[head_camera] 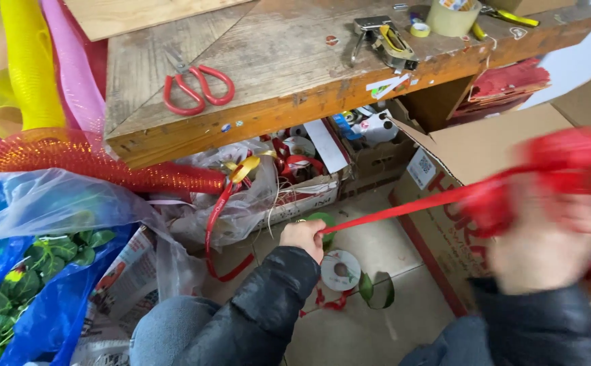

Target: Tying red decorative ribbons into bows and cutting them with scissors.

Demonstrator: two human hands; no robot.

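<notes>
My left hand [303,237] is closed on a red ribbon [404,210] low over the floor, beside a ribbon spool [340,270]. The ribbon runs taut up and to the right into my right hand [546,237], which is blurred by motion and wrapped in loops of the same red ribbon near the right edge. Both arms wear dark puffy sleeves.
A wooden workbench [275,81] carries red-handled scissors [197,87], a staple gun [383,41] and tape rolls [450,17]. Under it are boxes and bags of ribbon scraps [268,183]. A cardboard box [465,169] stands right; mesh rolls [31,68] and a bag of fake leaves [31,271] lie left.
</notes>
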